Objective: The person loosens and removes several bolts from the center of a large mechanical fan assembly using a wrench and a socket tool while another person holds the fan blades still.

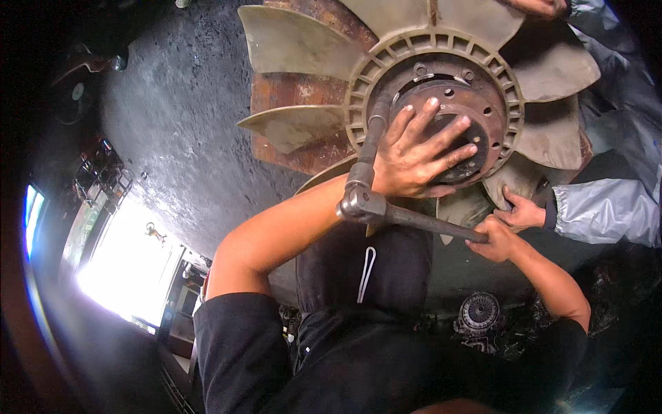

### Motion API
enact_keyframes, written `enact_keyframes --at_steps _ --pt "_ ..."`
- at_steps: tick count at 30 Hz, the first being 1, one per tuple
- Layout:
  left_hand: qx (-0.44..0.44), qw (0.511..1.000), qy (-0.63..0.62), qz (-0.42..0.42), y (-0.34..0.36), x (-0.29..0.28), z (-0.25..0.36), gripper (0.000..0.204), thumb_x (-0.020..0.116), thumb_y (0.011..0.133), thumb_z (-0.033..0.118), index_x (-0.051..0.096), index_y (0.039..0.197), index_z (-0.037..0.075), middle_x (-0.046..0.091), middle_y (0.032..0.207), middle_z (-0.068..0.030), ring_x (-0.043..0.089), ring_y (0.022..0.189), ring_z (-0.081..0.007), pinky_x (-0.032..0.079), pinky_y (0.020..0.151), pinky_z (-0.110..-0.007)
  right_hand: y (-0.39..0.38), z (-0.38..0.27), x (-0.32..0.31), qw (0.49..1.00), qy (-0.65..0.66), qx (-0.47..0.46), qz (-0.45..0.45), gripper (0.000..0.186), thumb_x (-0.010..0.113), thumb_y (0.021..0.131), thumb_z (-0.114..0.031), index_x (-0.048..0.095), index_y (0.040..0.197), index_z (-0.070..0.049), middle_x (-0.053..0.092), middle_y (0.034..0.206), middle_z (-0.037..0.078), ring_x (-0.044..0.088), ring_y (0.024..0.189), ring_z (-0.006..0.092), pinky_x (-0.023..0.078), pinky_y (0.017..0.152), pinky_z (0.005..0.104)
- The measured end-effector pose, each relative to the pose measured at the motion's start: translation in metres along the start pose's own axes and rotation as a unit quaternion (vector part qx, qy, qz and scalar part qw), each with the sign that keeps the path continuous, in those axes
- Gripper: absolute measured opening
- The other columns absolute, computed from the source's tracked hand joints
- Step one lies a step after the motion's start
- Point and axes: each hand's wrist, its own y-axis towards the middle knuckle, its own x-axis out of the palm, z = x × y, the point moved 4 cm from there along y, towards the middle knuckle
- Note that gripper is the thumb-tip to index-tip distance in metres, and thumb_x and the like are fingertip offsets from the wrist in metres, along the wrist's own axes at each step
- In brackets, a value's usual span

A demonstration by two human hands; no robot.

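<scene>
A large fan [296, 41] with pale, dirty blades and a ribbed ring lies in front of me. My left hand [424, 155] is spread flat, fingers apart, on the fan's rusty round hub [476, 107]. Beside that hand, a long extension with a socket [379, 110] reaches to the hub's left edge, where the socket's end seems to sit over a bolt. Its near end joins the socket wrench [427, 222], whose handle runs to the right. My right hand [498, 238] is closed around the handle's end. Bolt heads [420, 69] show along the hub's far side.
Another person's hand [524, 210], in a silvery grey sleeve [607, 210], touches a lower right blade. A second hand [545, 7] is at the top right. Rusty metal [289, 93] lies beneath the blades. A round ribbed part [479, 312] sits on the dark floor, lower right.
</scene>
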Motion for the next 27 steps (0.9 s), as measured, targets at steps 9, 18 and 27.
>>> enact_keyframes --at_steps 9,18,27 --pt "-0.003 0.999 0.034 0.025 -0.006 0.006 0.007 0.055 0.062 0.076 0.059 0.061 0.124 0.032 0.050 0.139 -0.0035 0.035 0.132 -0.0444 0.017 0.112 -0.053 0.006 0.017 0.016 0.998 0.002 -0.042 0.048 0.015 0.072 0.061 -0.010 0.065 0.070 -0.001 0.057 0.057 0.017 0.059 0.054 0.0338 0.045 0.053 0.0392" --pt "-0.026 0.998 0.055 0.014 -0.010 0.009 0.012 0.056 0.060 0.078 0.060 0.060 0.126 0.032 0.049 0.141 -0.0049 0.033 0.132 -0.0449 0.018 0.111 -0.055 0.010 0.013 0.017 0.994 0.013 -0.083 0.075 0.013 0.071 0.061 -0.013 0.064 0.067 -0.004 0.056 0.057 0.016 0.059 0.057 0.0374 0.046 0.054 0.0412" --pt "-0.032 0.997 0.063 0.025 -0.008 0.011 0.014 0.060 0.062 0.075 0.062 0.059 0.126 0.032 0.047 0.141 -0.0072 0.033 0.131 -0.0464 0.017 0.111 -0.056 0.017 0.013 0.027 0.988 0.014 -0.124 0.092 0.016 0.071 0.061 -0.016 0.063 0.066 -0.003 0.055 0.059 0.018 0.058 0.059 0.0391 0.046 0.056 0.0428"
